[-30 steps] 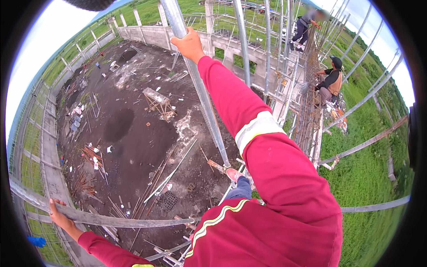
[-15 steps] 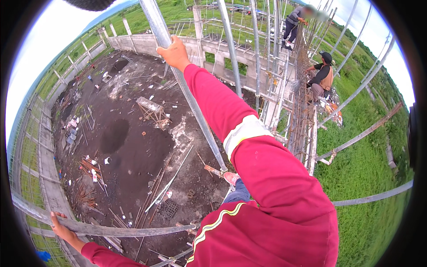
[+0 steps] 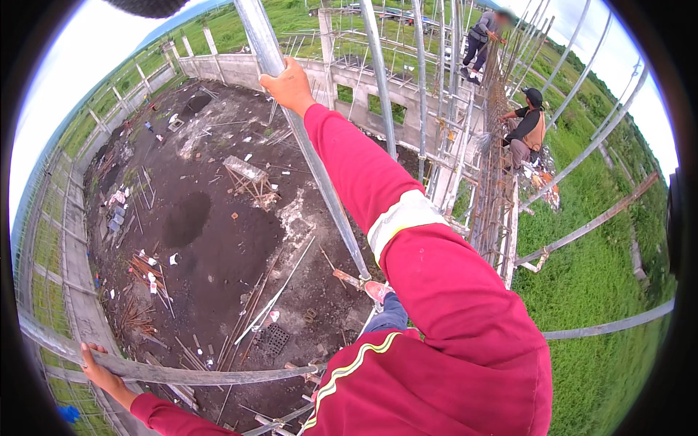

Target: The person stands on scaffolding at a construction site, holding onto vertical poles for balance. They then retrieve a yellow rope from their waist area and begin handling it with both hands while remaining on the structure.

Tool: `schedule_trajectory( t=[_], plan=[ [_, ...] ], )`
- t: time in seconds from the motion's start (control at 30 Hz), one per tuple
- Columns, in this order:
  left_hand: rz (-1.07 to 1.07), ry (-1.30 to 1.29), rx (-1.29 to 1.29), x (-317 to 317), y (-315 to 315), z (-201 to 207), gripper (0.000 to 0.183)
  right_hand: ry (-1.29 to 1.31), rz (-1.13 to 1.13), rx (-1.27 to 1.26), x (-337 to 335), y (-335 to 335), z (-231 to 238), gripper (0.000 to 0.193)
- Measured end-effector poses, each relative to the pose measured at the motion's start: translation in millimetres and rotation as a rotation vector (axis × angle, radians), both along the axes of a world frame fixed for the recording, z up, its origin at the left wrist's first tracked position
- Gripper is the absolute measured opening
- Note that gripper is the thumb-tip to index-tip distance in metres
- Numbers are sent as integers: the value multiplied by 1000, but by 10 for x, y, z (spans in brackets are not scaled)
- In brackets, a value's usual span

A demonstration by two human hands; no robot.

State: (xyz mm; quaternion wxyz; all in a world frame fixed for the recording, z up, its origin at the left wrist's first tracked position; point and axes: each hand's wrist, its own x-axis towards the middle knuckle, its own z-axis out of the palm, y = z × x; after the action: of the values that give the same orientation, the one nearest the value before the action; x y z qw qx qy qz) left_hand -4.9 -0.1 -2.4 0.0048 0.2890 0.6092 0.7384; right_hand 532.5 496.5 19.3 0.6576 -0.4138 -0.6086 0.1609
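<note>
High above the ground, my right arm in a red sleeve reaches up across the view. My right hand [image 3: 291, 89] is closed round a grey metal scaffold pole [image 3: 329, 185], which slants from the top down to near my shoe [image 3: 378, 291]. At the lower left, my left hand [image 3: 105, 372] grips a second metal pipe [image 3: 218, 376] that runs toward the bottom middle. Its fingertips show over the pipe's upper side, and the palm is partly hidden. Where the first pole ends, a wooden piece [image 3: 349, 279] lies by the shoe.
Far below lies dark soil [image 3: 218, 254] with scattered boards and debris. Rebar cages [image 3: 488, 174] run along a wall top at right, where one person [image 3: 529, 131] sits and another [image 3: 480, 40] stands farther off. More poles [image 3: 379, 80] rise ahead. Grass [image 3: 582, 312] spreads outside.
The view has shifted very slightly. Both hands keep the same holds on their pipes.
</note>
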Motion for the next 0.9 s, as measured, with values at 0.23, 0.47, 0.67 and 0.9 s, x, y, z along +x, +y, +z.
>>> schedule_trajectory(
  t=[0.23,0.47,0.67,0.9],
  plan=[
    [-40,-10,-26,37,-14,15,31,-11,41,-14,36,44,-5,67],
    [-47,-47,-31,18,-16,7,35,55,119,-85,48,13,-8,58],
    [3,-56,-31,-30,-13,-13,39,18,85,4,42,8,9,63],
    [10,-16,-36,-37,-4,-9,37,39,94,-9,32,-14,3,53]
  ],
)
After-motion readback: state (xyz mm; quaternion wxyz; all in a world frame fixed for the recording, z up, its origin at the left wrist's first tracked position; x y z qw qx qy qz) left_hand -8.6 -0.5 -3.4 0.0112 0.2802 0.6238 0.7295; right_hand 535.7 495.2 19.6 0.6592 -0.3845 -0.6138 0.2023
